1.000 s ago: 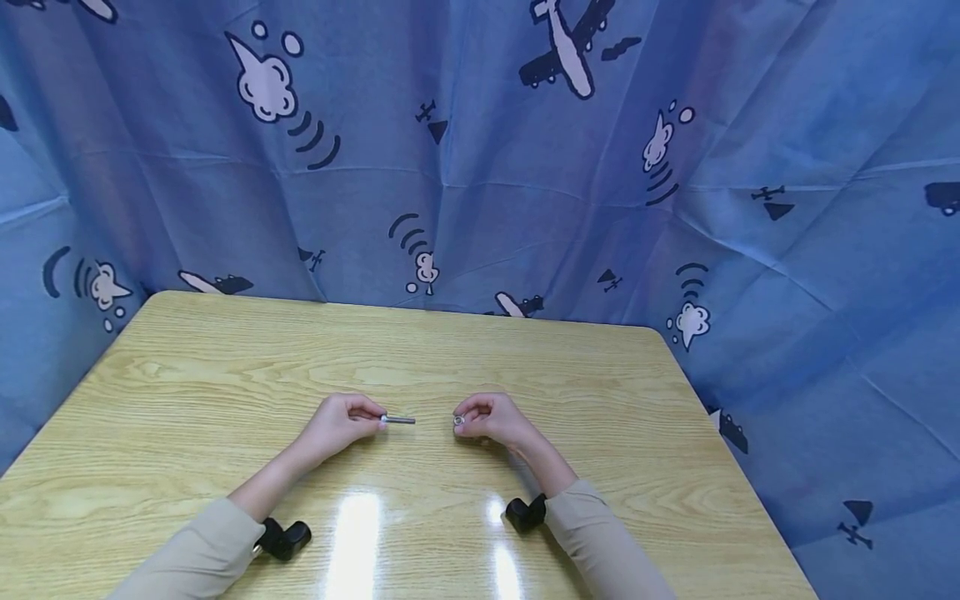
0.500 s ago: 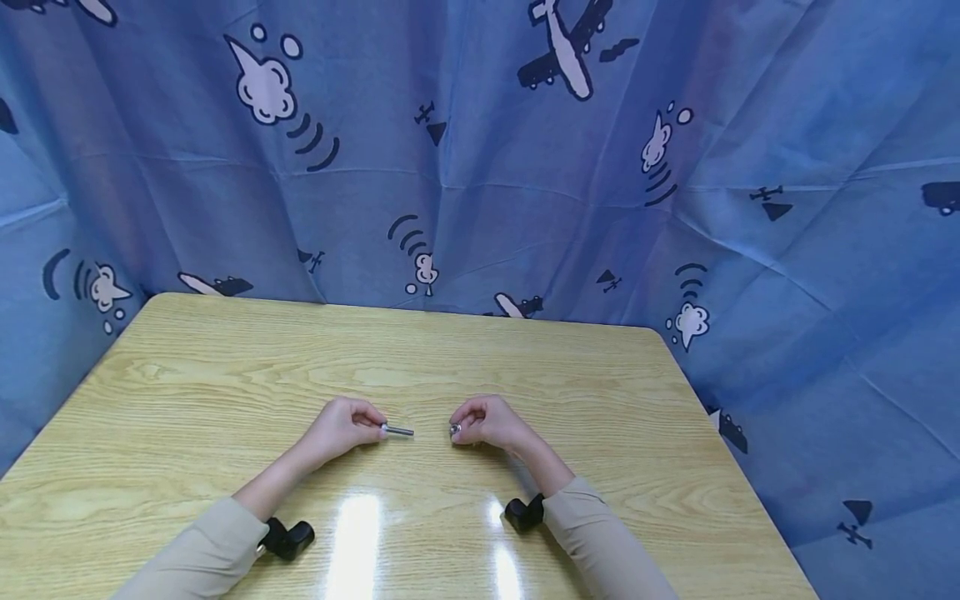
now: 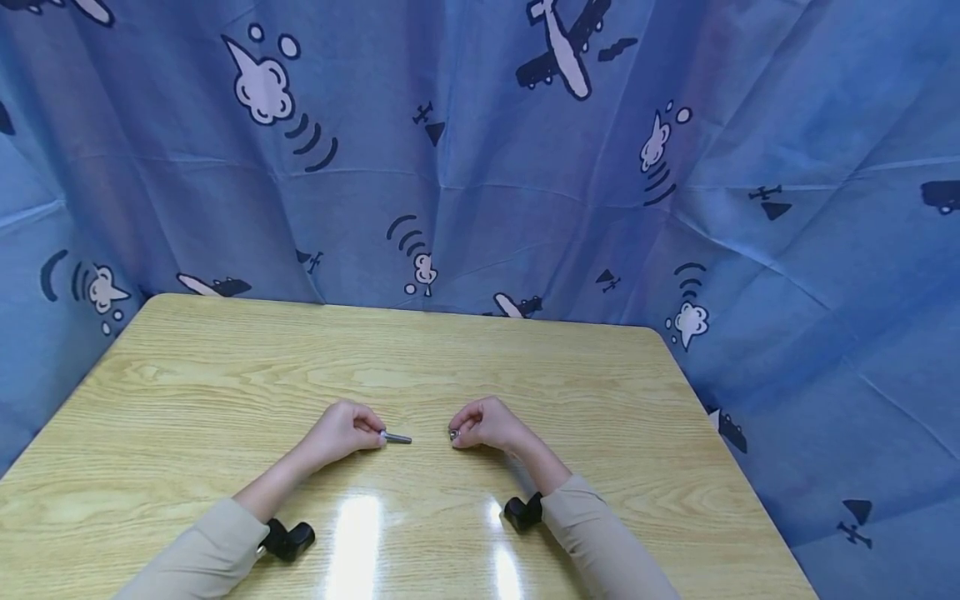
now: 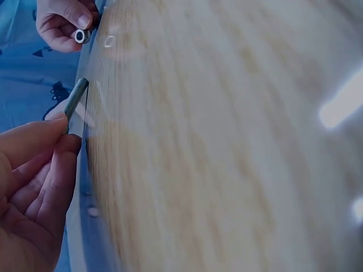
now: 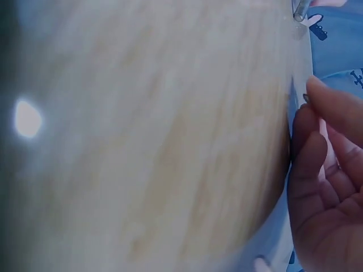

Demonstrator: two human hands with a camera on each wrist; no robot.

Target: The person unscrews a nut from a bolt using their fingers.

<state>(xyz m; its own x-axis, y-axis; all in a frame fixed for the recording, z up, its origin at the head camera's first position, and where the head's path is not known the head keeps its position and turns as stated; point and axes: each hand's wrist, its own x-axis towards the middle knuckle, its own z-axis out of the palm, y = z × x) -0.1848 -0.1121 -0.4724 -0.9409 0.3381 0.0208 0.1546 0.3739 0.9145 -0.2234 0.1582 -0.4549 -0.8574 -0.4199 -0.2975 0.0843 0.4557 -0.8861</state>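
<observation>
My left hand pinches a silver bolt at its head end, so the threaded shank sticks out toward the right. In the left wrist view the thread on the bolt shows clearly, while its head is hidden by the thumb and fingers. Across a short gap, my right hand pinches a small silver nut between thumb and fingertips. The hole of the nut shows in the left wrist view. Bolt and nut are apart, both held above the table.
A glossy wood-grain table lies under both hands, with bright light reflections near its front. Behind it hangs a blue curtain printed with planes and clouds. Black wrist cameras are worn at both sleeves.
Both hands have come slightly nearer the front of the table with the bolt and nut. The bolt's free end now tips a little toward the front, and the nut has turned slightly.
</observation>
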